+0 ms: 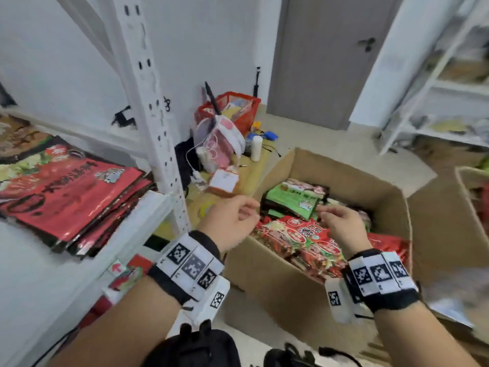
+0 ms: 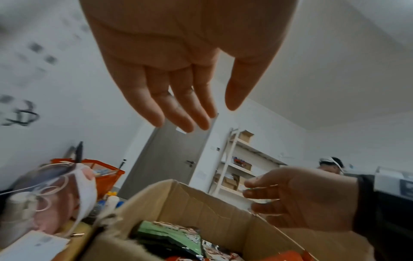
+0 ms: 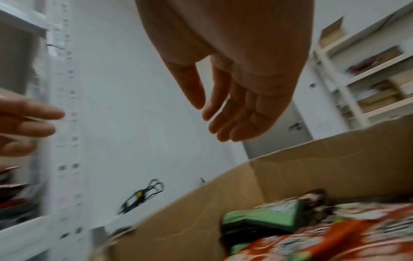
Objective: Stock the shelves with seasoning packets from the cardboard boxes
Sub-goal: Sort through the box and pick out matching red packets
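Note:
An open cardboard box (image 1: 264,266) on the floor holds red seasoning packets (image 1: 304,239) and green ones (image 1: 293,197). My left hand (image 1: 232,221) hovers over the box's left rim, fingers relaxed and empty, as the left wrist view shows (image 2: 183,98). Over the middle of the box my right hand (image 1: 341,223) hangs above the red packets, also open and empty (image 3: 228,109). A stack of red packets (image 1: 68,200) lies on the white shelf (image 1: 124,234) at the left.
The white slotted shelf upright (image 1: 153,107) stands between shelf and box. Behind the box sit a red basket (image 1: 232,109), a bag with cables (image 1: 222,144) and a small white box (image 1: 225,181). A grey door (image 1: 322,56), another shelving unit (image 1: 449,88) and a second carton (image 1: 473,197) lie beyond.

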